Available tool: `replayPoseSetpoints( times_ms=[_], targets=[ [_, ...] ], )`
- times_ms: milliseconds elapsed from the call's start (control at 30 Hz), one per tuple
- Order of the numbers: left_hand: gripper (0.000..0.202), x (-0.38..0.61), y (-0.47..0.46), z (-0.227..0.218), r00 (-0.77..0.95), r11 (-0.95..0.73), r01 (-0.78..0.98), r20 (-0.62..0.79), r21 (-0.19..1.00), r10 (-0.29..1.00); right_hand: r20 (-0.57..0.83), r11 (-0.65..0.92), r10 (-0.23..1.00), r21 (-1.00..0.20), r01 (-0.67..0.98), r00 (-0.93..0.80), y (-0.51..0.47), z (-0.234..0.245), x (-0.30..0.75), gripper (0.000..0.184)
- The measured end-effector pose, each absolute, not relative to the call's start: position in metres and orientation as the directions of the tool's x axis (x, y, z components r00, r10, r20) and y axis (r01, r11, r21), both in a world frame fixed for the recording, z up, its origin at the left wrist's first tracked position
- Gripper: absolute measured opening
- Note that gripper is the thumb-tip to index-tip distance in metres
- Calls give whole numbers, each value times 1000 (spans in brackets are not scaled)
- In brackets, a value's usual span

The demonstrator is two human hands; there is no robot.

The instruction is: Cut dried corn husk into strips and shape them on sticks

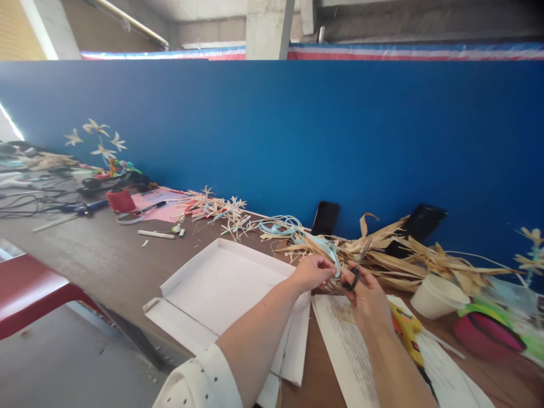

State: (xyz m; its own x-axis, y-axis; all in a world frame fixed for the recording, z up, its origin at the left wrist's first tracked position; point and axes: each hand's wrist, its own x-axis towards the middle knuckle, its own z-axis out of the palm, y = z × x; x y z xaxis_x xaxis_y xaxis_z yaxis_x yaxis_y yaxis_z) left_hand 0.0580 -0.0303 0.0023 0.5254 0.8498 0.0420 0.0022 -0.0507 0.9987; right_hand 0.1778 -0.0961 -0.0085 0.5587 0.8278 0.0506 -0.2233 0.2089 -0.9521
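Note:
My left hand (pixel 312 273) reaches over the right edge of a shallow white box lid (pixel 238 283), its thumb and fingers pinched on a pale blue ribbon (pixel 334 255). Close beside it, my right hand (pixel 369 297) grips small dark-handled scissors (pixel 362 256) with the blades pointing up. Both hands nearly meet above the table. Behind them lie dry tan husk strips (pixel 382 249). Below my right forearm is a yellow glue gun (pixel 406 331) on printed paper (pixel 346 345).
A white cup (pixel 440 296) and a pink and green round item (pixel 488 331) stand at right. Two dark phones lean on the blue partition (pixel 272 136). Small husk flowers (pixel 232 212), a red thread spool (pixel 121 200) and cables lie leftward. A red chair (pixel 34 292) stands by the table.

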Motion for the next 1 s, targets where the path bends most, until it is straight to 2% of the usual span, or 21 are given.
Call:
replayPoseSetpoints(
  times_ms=[167,267,333,400,500,667,1000],
  targets=[
    [13,60,-30,-3,580,-98,61,45,993,814,57,207,812,-959,-195,581,-95,-13,182,53],
    [18,59,-31,-3,556,-253,140,136,957,820,57,204,789,-964,-172,611,-93,-16,184,52],
    [20,57,-34,-2,507,-475,206,322,856,800,56,199,771,-967,-156,635,-91,-19,186,50],
    [22,55,-36,1,485,-679,268,513,683,708,52,191,757,-971,-143,652,-90,-21,187,50],
    [25,54,-39,5,517,-824,348,641,447,567,49,173,744,-977,-121,667,-90,-23,187,50],
    [19,56,-42,5,602,-888,404,667,219,439,57,154,732,-985,-83,679,-90,-24,186,52],
    [16,56,-50,10,637,-848,524,626,77,450,47,133,714,-989,-68,699,-91,-21,184,56]
  ],
)
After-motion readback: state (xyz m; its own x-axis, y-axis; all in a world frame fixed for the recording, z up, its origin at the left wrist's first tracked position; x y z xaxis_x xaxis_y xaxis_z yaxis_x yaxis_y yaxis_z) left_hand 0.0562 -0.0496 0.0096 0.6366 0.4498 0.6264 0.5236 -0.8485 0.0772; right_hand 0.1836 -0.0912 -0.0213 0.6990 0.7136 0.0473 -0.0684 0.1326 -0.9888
